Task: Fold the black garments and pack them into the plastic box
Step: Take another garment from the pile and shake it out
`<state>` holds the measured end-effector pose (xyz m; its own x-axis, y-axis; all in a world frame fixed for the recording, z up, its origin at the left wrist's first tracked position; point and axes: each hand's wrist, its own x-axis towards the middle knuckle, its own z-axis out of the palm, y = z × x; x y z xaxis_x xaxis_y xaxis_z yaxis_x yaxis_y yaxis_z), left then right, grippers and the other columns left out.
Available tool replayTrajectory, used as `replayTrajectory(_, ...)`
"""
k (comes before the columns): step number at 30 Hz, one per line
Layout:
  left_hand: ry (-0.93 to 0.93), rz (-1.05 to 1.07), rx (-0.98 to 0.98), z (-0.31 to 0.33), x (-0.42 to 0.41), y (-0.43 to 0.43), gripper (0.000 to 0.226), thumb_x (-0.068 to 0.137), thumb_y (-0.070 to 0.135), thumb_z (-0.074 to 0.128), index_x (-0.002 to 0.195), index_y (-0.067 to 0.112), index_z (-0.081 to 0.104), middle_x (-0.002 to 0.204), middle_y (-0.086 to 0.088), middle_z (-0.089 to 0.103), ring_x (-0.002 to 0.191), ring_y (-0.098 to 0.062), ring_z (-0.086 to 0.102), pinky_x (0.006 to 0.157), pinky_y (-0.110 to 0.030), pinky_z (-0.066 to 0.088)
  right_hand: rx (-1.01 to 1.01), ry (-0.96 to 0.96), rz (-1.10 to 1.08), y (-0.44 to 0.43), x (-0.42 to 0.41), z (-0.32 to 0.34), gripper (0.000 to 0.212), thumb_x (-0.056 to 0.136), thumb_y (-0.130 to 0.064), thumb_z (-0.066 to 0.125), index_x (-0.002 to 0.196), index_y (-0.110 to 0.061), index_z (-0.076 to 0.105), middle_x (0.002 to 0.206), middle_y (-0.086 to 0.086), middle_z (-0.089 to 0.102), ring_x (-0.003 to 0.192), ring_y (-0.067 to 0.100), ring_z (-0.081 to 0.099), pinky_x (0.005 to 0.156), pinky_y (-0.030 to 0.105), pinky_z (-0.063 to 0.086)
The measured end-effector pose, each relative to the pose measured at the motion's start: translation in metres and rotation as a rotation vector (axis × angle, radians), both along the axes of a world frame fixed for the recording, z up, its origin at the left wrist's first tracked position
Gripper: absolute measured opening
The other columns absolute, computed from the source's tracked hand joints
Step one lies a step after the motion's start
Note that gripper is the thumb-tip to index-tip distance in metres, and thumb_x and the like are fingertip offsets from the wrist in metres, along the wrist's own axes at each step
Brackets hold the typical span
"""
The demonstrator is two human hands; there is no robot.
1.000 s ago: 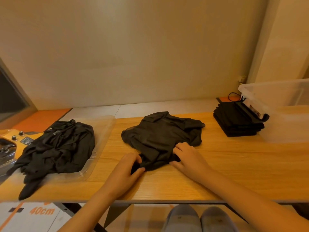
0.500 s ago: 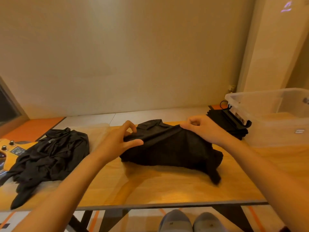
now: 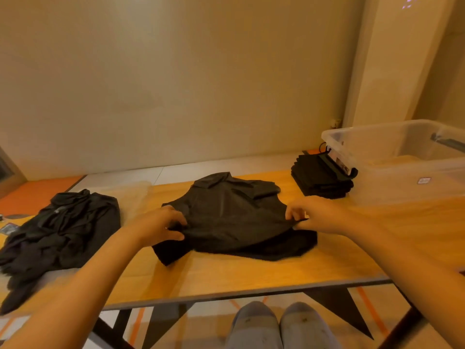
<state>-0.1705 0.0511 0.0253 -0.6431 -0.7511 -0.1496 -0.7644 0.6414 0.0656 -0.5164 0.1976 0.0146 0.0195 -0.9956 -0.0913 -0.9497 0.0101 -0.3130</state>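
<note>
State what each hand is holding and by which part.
Both hold the middle garment: the left hand grips its left edge, the right hand pinches its right edge.

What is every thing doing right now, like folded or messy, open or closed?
Middle black garment: spread out, unfolded.
Left hand: grips its left edge.
Right hand: pinches its right edge.
Left heap of black garments: crumpled.
Clear plastic box: open, no garments inside.
Stack of black garments: folded, beside that box.
</note>
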Motion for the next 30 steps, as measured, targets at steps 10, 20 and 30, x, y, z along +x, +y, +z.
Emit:
replayTrajectory(10, 0.593, -0.031, -0.210, -0.061, 0.035, 0.067, 0.043, 0.066, 0.068, 0.060, 0.096, 0.037, 0.055, 0.103, 0.018, 0.050, 0.095, -0.002, 0.047, 0.077, -0.020, 0.043, -0.141, -0.062, -0.172, 0.032, -0.015, -0.040, 0.022, 0.086, -0.021, 0.068, 0.100, -0.035, 0.060, 0.104, -0.013, 0.058, 0.098, 0.005, 0.054, 0.080, 0.018, 0.046)
replayTrajectory(20, 0.663, 0.078, -0.040, -0.085, 0.052, 0.069, 0.033, 0.084, 0.015, 0.070, 0.098, 0.042, 0.057, 0.106, 0.014, 0.060, 0.103, -0.004, 0.055, 0.091, -0.029, 0.048, -0.319, -0.276, -0.348, 0.054, -0.015, -0.044, 0.018, 0.091, -0.013, 0.061, 0.100, -0.028, 0.060, 0.096, -0.007, 0.058, 0.084, 0.005, 0.054, 0.064, 0.017, 0.041)
replayTrajectory(30, 0.828, 0.085, -0.079, -0.039, 0.052, 0.055, 0.032, 0.097, 0.008, 0.046, 0.097, 0.038, 0.058, 0.089, 0.013, 0.066, 0.089, 0.003, 0.061, 0.078, -0.012, 0.045, -0.653, -0.270, -0.399, 0.066, -0.012, -0.009, 0.006, 0.093, -0.013, 0.056, 0.094, -0.019, 0.057, 0.086, -0.006, 0.058, 0.077, 0.010, 0.056, 0.062, 0.028, 0.044)
